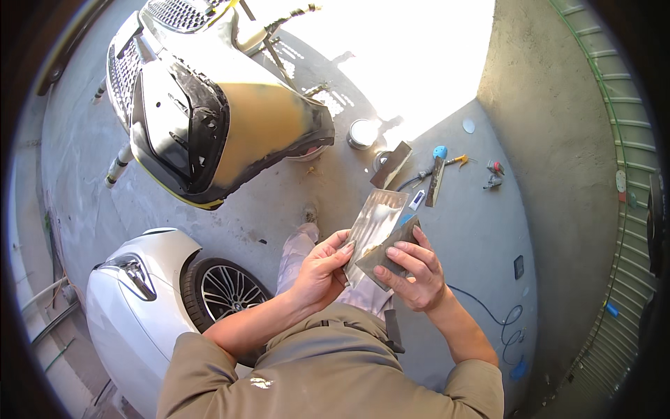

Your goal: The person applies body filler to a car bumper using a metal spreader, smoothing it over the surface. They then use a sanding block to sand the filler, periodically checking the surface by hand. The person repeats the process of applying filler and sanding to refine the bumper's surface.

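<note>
My left hand (322,269) is closed on the edge of a thin, shiny rectangular plate (377,213) with a pale smear on its face. In my right hand (419,272) is a flat dark grey spreader blade (385,255), pinched between thumb and fingers. The blade slants across the lower part of the plate; whether the two touch I cannot tell. Both are in front of my waist. Farther off to the left, a car bumper (258,133) with a wide tan patch on its side rests on a stand.
A white car (136,314) with a dark multi-spoke wheel (230,290) is close on my left. On the floor ahead are an open tin (362,133), a brown board (391,165), a blue-headed tool (440,151) and a dark cable (481,302). A wall (558,140) rises on the right.
</note>
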Demonstrator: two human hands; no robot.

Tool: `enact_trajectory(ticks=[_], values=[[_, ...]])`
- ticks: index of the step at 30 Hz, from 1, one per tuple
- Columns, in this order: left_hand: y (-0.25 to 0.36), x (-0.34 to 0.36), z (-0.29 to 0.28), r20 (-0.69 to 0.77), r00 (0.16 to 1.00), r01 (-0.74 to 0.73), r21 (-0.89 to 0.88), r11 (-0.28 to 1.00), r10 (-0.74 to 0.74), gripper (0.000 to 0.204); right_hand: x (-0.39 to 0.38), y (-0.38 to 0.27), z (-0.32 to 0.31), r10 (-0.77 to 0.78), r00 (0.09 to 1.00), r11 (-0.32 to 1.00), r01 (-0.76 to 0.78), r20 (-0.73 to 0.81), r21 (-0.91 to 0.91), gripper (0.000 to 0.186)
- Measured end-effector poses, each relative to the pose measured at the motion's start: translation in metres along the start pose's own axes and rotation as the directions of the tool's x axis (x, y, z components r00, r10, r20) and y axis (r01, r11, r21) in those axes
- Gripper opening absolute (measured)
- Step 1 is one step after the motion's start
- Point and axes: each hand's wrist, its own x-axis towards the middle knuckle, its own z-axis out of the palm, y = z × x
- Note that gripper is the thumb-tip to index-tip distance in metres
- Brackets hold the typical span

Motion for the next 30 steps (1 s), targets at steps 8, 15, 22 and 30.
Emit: enact_trajectory(ticks=[8,15,22,30], values=[[-0.083,-0.084,-0.01,0.027,0.985,-0.172,0.024,0.985,0.171,0.034,-0.055,-0.024,-0.054,-0.165,0.973,0.986,0.169,0.161,-0.014,0.041],[-0.152,-0.132,0.007,0.044,0.97,-0.242,0.054,0.969,0.24,0.03,-0.114,-0.058,-0.074,0.577,0.816,0.641,-0.434,-0.025,0.633,0.031],[-0.165,-0.158,0.0,0.064,0.95,-0.312,0.112,0.944,0.306,0.029,-0.095,-0.15,-0.022,0.756,0.592,-0.197,-0.202,0.28,0.959,0.05],[-0.084,-0.217,-0.028,0.254,0.788,-0.496,0.802,0.334,0.561,0.03,-0.077,-0.153,-0.013,0.757,0.652,0.498,-0.625,0.05,0.601,0.051]])
